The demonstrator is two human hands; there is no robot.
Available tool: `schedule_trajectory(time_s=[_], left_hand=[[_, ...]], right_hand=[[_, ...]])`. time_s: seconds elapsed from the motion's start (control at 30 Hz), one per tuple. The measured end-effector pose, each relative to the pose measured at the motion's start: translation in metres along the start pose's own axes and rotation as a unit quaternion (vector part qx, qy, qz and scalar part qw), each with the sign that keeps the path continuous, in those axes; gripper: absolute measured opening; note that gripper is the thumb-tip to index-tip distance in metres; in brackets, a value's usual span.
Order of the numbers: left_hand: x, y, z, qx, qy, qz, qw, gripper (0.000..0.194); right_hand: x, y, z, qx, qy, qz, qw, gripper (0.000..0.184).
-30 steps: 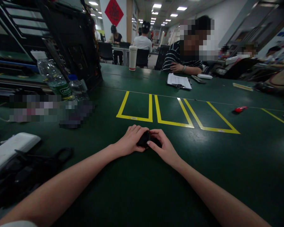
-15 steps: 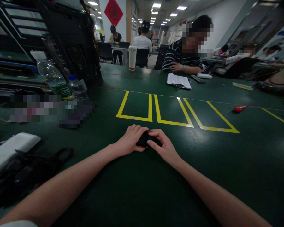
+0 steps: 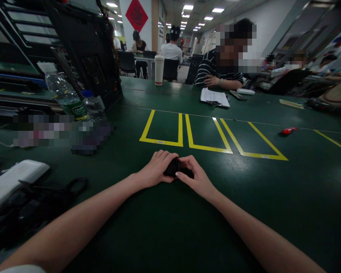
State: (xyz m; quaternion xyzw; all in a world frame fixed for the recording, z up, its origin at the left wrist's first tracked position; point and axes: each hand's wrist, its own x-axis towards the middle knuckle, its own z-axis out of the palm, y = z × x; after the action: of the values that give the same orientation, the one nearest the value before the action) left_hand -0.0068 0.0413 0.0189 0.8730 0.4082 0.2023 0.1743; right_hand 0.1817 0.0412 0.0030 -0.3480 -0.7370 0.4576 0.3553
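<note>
A small black box-like object (image 3: 172, 168) rests at the middle of the green table (image 3: 170, 227), between my two hands. My left hand (image 3: 158, 167) is closed over its left side, with the fingers on top and the thumb at the near side. From the right, my right hand (image 3: 197, 174) curls its fingers and thumb against the object's right end. Dark shadow under my right palm hides part of it, so its exact kind cannot be made out. Just beyond my hands lie yellow tape outlines (image 3: 167, 143) on the tabletop.
At the left are a white power strip (image 3: 22, 172), tangled black cables (image 3: 42, 204), plastic bottles (image 3: 64, 94) and a black frame (image 3: 85, 57). Across the table a person in a striped shirt (image 3: 207, 68) sits behind a clipboard (image 3: 214, 97). A white cup (image 3: 159, 70) and red object (image 3: 289, 131) stand farther off.
My right thumb and fingers have shifted very slightly against the black object. My left hand stays where it was.
</note>
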Motion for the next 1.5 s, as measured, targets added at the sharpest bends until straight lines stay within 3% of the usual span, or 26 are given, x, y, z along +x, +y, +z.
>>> schedule_trajectory(time_s=[0.17,0.4,0.53,0.7,0.97,1.1,1.33,1.5], left_hand=[[0.001,-0.001,0.001,0.004,0.004,0.0,1.0,0.054],[0.001,-0.001,0.002,0.011,0.007,0.001,1.0,0.056],[0.0,-0.002,0.003,0.003,0.009,0.002,1.0,0.057],[0.0,-0.004,0.006,0.011,0.017,0.005,1.0,0.055],[0.0,-0.003,0.004,0.0,0.014,0.001,1.0,0.054],[0.0,-0.003,0.004,0.006,0.012,0.0,1.0,0.056],[0.001,-0.003,0.005,0.01,0.014,-0.006,1.0,0.056],[0.001,0.001,0.001,0.0,0.007,-0.005,1.0,0.054]], right_hand=[[0.001,0.003,0.0,0.004,0.024,-0.005,1.0,0.018],[0.001,0.001,0.001,-0.018,-0.001,0.033,0.999,0.028],[0.0,0.0,0.0,-0.004,-0.017,0.018,1.0,0.027],[0.0,0.003,0.0,0.003,0.007,-0.001,1.0,0.02],[0.0,-0.002,0.001,-0.014,-0.005,0.042,0.999,0.028],[-0.001,-0.003,0.0,-0.006,-0.018,0.015,1.0,0.029],[-0.001,0.007,0.001,-0.019,0.025,-0.038,0.999,0.02],[0.0,0.006,0.002,-0.02,0.018,0.009,1.0,0.03]])
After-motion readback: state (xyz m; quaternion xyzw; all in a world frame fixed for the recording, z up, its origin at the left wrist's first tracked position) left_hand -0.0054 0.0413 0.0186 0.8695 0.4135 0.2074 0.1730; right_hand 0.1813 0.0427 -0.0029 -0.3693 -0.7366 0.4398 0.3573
